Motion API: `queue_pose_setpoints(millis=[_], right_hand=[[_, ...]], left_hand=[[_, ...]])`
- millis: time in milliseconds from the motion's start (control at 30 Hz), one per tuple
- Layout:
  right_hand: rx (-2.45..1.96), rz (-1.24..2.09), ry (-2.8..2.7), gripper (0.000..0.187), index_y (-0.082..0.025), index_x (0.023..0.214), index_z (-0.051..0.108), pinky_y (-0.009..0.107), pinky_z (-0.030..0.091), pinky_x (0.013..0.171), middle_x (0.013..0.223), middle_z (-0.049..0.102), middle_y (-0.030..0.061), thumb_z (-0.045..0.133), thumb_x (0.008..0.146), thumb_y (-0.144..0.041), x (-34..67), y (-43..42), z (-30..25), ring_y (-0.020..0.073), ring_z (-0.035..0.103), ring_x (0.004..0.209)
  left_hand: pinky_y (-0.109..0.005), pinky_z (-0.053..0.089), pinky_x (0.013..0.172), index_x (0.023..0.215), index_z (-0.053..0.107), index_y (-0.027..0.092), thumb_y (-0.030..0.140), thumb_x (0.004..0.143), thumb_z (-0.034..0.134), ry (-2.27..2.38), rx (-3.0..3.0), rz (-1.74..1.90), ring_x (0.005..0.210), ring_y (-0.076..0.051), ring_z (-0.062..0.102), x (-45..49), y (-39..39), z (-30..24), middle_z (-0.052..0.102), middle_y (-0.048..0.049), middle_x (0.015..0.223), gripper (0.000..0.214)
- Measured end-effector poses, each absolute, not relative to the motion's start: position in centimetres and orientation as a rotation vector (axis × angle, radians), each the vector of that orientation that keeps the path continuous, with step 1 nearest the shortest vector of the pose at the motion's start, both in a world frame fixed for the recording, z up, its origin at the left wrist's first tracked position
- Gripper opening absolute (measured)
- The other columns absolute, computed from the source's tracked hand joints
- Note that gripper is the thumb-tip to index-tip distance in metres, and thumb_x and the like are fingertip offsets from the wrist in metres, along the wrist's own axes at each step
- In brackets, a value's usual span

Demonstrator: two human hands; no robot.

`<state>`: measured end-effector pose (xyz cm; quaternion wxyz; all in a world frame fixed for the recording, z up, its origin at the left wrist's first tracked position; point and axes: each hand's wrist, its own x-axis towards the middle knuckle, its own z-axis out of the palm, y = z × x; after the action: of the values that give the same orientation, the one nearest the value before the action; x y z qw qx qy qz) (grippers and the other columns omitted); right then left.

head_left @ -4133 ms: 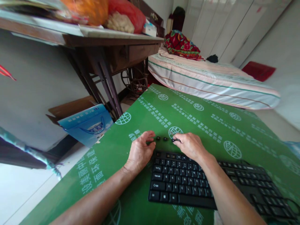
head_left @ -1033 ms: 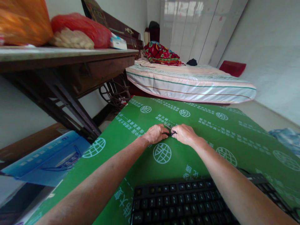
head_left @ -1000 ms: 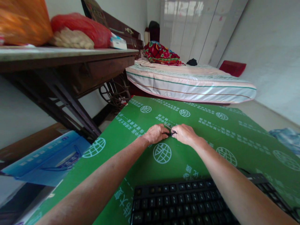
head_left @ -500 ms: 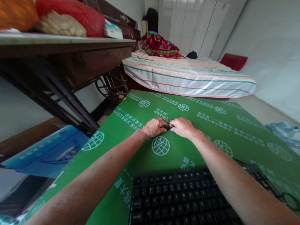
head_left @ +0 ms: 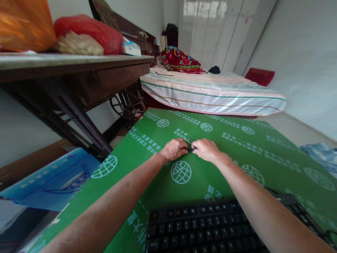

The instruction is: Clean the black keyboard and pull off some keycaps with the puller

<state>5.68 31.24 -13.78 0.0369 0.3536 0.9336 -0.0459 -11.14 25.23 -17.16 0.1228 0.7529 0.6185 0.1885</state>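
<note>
My left hand and my right hand are close together over the middle of the green board. Between their fingertips is a small black looped thing, one side pinched by each hand. A thin pale strip shows just beyond it; whether the two are one piece, such as scissors, I cannot tell. Fingers cover most of it. Nearer to me lies a black keyboard, partly under my right forearm and cut off by the lower edge of the view.
To the left stands a dark sewing-machine table with a red bag and an orange bag on top. Below it is a blue box. Beyond the board is a bed. Bluish cloth lies at the right.
The whole view has shifted slightly, so everything sits lower in the picture. Both hands keep their pinch, and the black thing shows a little more between them.
</note>
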Motion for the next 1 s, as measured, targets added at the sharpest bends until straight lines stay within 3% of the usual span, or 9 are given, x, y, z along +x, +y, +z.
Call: queue_pose_setpoints(millis=[233,1000], right_hand=[[1.107,-0.125,2.849,0.015,-0.028,0.093,0.068,0.026,0.043,0.064,0.091,0.071,0.0027,0.057,0.083,-0.032,5.07,31.69,-13.75,0.0189,0.065,0.083],[1.1,-0.108,2.84,0.018,-0.028,0.096,0.068,0.026,0.043,0.065,0.093,0.071,0.0038,0.055,0.084,-0.031,4.99,31.75,-13.59,0.019,0.065,0.084]], left_hand=[[-0.023,0.045,0.071,0.084,0.07,0.023,0.022,0.077,0.061,1.817,2.203,0.577,0.08,-0.015,0.06,-11.39,25.7,-17.04,0.063,-0.0014,0.082,0.012],[-0.02,0.04,0.059,0.081,0.069,0.018,0.023,0.07,0.069,1.77,2.158,0.635,0.067,-0.012,0.053,-12.09,25.74,-17.25,0.055,0.0004,0.073,0.011]])
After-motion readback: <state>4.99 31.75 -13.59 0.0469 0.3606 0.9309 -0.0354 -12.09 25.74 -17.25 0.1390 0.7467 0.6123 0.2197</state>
